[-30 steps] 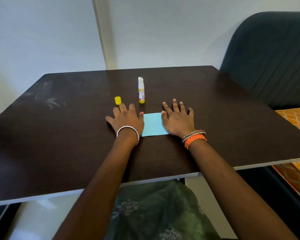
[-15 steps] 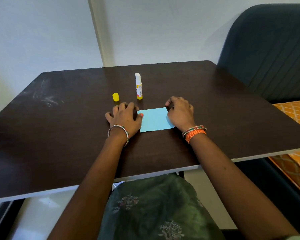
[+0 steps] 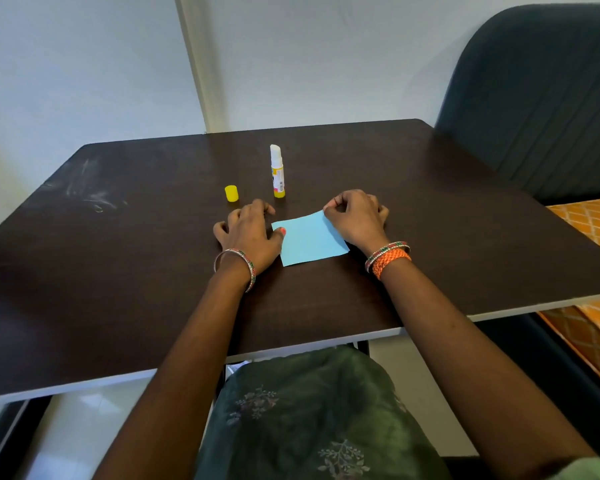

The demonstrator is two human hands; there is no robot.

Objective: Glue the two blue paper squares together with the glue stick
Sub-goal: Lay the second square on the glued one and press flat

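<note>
Cap (image 3: 231, 193) off, on table (image 3: 118, 271). Left hand (image 3: 250, 233): fingers curled, holding nothing, thumb touching paper (image 3: 309, 242) edge. Glue stick (image 3: 277, 171) upright behind paper. Right hand (image 3: 355, 216): fingers pinching paper's far right corner.

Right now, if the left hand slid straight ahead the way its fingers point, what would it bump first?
Probably the yellow cap, just beyond the left hand. The glue stick stands slightly right of that line, though depth is unclear.

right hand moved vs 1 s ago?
Yes. The right hand has curled from flat into a pinch on the blue paper's far right corner, drawing its fingertips back from the glue stick.
</note>
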